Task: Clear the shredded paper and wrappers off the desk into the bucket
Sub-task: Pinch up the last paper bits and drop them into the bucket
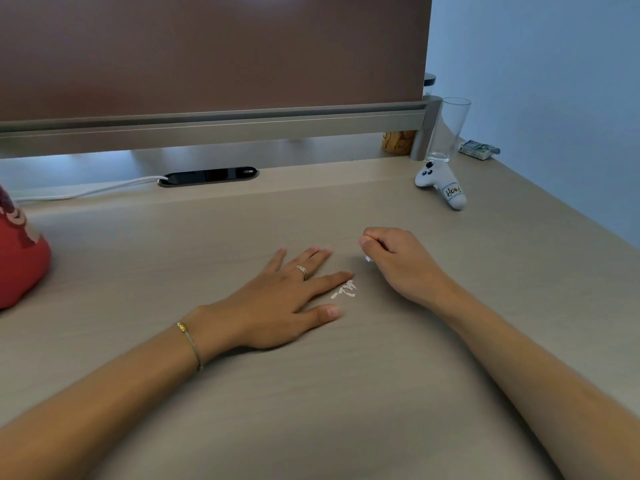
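Note:
A small cluster of white shredded paper bits point(344, 290) lies on the beige desk point(311, 393), just right of my left index fingertip. My left hand point(287, 299) rests flat on the desk, fingers spread, with a ring and a wrist bracelet. My right hand point(394, 258) sits to the right of the bits, fingers curled shut, and a small white scrap point(368, 259) shows under its thumb. A wrapper point(478, 149) lies at the far right corner of the desk. No bucket is in view.
A red soft object point(17, 251) sits at the left edge. A white plush toy point(441, 187) and an empty tall glass point(446, 129) stand at the back right. A brown partition point(207, 53), a cable port point(207, 176) and a white cable point(86, 192) line the back.

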{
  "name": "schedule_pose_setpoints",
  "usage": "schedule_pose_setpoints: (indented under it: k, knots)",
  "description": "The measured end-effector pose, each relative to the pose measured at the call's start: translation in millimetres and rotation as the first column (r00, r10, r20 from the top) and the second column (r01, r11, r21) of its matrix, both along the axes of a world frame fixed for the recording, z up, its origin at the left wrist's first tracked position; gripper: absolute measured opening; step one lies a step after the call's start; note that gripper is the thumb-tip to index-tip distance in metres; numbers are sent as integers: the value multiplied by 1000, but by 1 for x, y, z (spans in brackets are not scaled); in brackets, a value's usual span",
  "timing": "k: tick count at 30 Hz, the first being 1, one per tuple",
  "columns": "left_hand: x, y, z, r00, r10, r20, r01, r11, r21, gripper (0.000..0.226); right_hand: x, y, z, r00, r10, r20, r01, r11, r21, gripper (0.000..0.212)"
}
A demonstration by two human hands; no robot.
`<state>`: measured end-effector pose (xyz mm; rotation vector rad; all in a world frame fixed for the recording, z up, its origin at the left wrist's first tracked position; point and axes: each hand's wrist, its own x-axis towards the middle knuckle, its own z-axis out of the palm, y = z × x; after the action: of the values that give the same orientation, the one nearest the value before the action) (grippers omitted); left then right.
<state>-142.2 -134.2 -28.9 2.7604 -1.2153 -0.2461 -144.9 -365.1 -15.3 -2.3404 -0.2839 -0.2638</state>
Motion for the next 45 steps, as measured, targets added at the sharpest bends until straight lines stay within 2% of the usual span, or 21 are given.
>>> schedule_pose_setpoints:
  k: [4,9,13,16,19,23,26,28,33,35,39,45]
  knots:
    - [2,9,1,999,-6,42,17,965,-261,48,1,0,-1,1000,9,4,-9,1000,-11,39]
    - [4,2,1,995,-70,74,81,985,-150,47,1,-2,-3,1000,3,-1,-3,1000,-14,37]
    - [5,3,5,998,-67,14,68,924,-377,36,1,-2,-4,1000,3,-5,-3,1000,4,38]
    - [14,-2,4,999,-44,11,45,897,-440,32,2,-2,-3,1000,11,1,-11,1000,-3,39]
    - [15,-15,2,996,-51,-77,3,849,-529,25,1,-2,-3,1000,13,-3,-13,1000,0,40]
    - [14,-28,-1,977,-11,-213,-129,765,-631,13,1,-4,-3,1000,7,-1,-7,1000,13,41]
    - [15,-33,0,967,59,-247,-208,744,-635,7,1,-5,-2,1000,7,-9,-7,1000,13,40]
    - [14,-36,1,973,104,-205,-210,764,-611,9,2,-5,-2,1000,13,-13,-13,1000,13,41]
    - [16,-29,2,981,93,171,-11,906,-424,7,1,-5,-3,1000,21,-19,-21,1000,0,40]
    - [22,-22,2,965,111,237,-21,935,-353,11,-1,-4,-2,1000,24,-19,-24,1000,0,40]
    - [32,-4,3,958,209,198,-138,938,-319,18,-3,5,2,999,29,-23,-29,999,21,42]
    - [39,29,28,924,376,70,-298,822,-485,19,5,40,26,997,78,19,-79,997,19,41]
